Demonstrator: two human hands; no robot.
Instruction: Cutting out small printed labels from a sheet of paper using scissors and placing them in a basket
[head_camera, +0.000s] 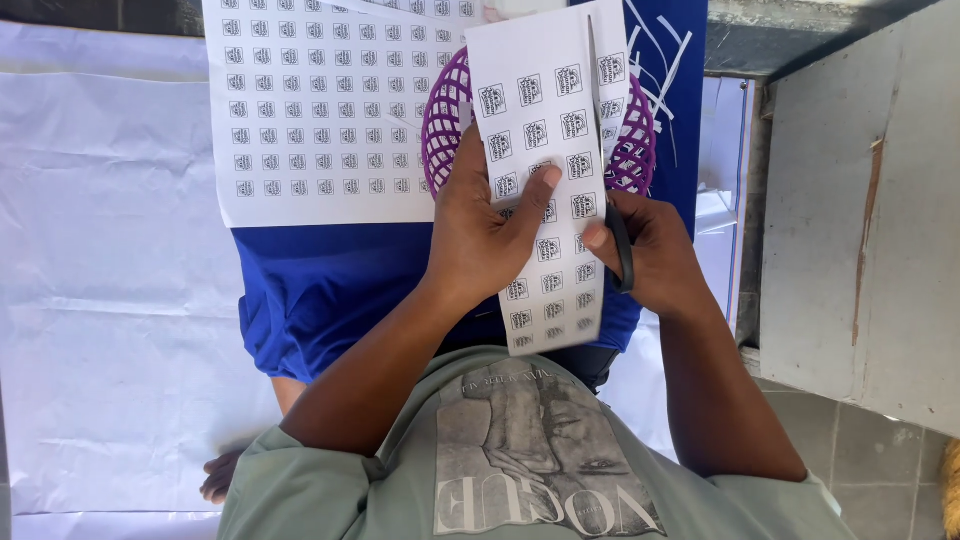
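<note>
Left hand (480, 235) grips printed paper strip (545, 170); right hand (650, 255) works scissors (608, 160).

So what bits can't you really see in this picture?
Head view only:
- Purple basket: its middle is hidden behind the paper strip.
- Scissors: the handles are mostly covered by the right hand.
- Large printed sheet: its top is cut off by the picture's edge.
- The small printed squares: too small to make out.
- Left hand: its fingers are behind the strip.

Paper strip (545, 180) between both hands, above the lap. Basket (445, 120) behind the strip. Printed sheet (320, 110) left of basket.
</note>
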